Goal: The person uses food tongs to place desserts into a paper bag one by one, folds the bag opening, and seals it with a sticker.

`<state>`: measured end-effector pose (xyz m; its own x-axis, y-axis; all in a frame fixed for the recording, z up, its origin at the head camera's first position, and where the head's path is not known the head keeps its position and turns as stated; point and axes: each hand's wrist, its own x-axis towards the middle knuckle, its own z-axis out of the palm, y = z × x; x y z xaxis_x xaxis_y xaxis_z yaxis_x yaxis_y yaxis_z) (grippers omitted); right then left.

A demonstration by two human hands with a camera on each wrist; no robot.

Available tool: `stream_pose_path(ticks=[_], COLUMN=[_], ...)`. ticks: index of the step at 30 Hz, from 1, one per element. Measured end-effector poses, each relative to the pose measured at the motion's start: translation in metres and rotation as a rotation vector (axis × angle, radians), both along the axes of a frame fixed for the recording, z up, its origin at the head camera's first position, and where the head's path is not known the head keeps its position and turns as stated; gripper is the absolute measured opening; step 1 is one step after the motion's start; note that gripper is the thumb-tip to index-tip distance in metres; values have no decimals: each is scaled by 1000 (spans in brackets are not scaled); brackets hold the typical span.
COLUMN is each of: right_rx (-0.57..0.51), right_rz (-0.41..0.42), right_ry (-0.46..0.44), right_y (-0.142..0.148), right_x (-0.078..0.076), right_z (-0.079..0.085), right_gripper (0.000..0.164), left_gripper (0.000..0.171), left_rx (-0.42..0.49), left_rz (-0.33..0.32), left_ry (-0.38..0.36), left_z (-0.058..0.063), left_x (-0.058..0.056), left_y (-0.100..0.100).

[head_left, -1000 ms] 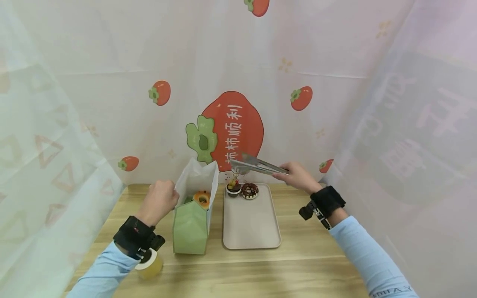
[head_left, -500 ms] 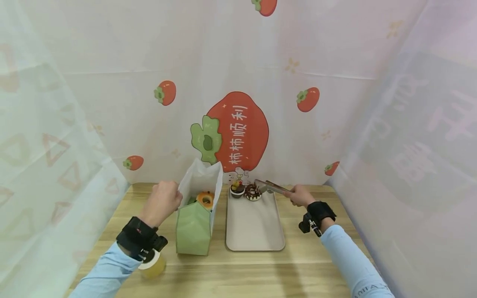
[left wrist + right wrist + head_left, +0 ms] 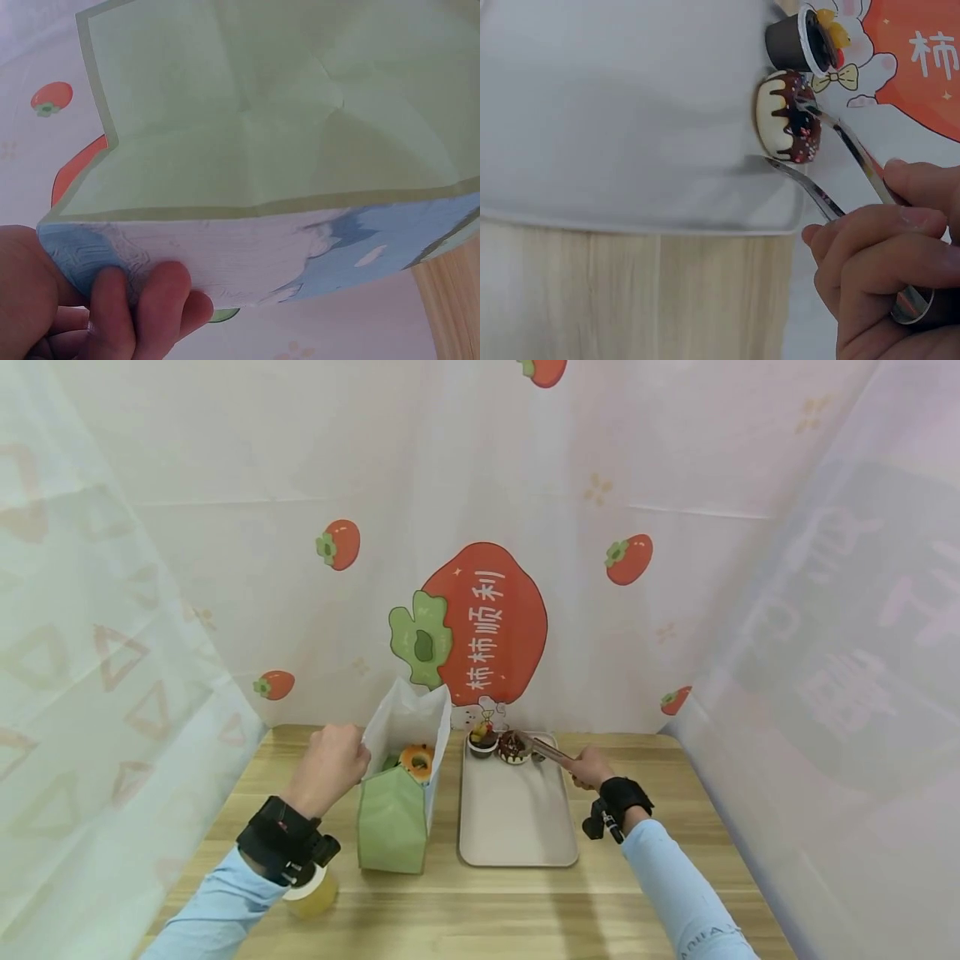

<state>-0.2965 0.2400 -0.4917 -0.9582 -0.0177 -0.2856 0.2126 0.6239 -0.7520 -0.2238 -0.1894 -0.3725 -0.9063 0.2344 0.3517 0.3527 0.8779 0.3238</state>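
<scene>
My left hand (image 3: 326, 768) grips the upper side edge of a green paper bag (image 3: 392, 822), its fingers bent against the bag's printed side (image 3: 247, 259) in the left wrist view. Inside the white-lined bag lies a golden ring-shaped bread (image 3: 416, 762). My right hand (image 3: 591, 767) holds metal tongs (image 3: 859, 161) over the far end of a beige tray (image 3: 517, 827). One tong tip reaches into the hole of a chocolate-iced donut (image 3: 775, 124); the other is beside its outer side, the arms spread. Against the donut stands a fruit-topped chocolate cupcake (image 3: 787, 45) in a dark cup.
A roll of yellowish tape (image 3: 313, 897) sits on the wooden table (image 3: 450, 918) below my left wrist. White cloth (image 3: 480, 460) printed with persimmons encloses the table at the back and both sides.
My right hand has lowered the tongs from above the tray and moved them leftward onto the donut. My left hand has kept its hold on the bag.
</scene>
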Motion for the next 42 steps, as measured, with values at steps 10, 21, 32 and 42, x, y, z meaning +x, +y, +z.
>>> stream_pose_path(ticks=[10,21,32,42], right_rx=[-71,-146,-275,-289], right_rz=[-72,-60,30,179], right_ry=[12,2,100,176], right_y=[-3,19,35,17], right_x=[0,13,46,65], right_z=[-15,-2,75,142], right_gripper=[34,35,40,41], left_gripper=[37,38,37,33], left_rx=[1,-2,16,14], left_rz=[1,-11,-10,-12], left_ry=[6,13,2,-18], left_z=[-1,1,3,4], left_x=[1,1,2,1], left_y=[-1,2,1,2])
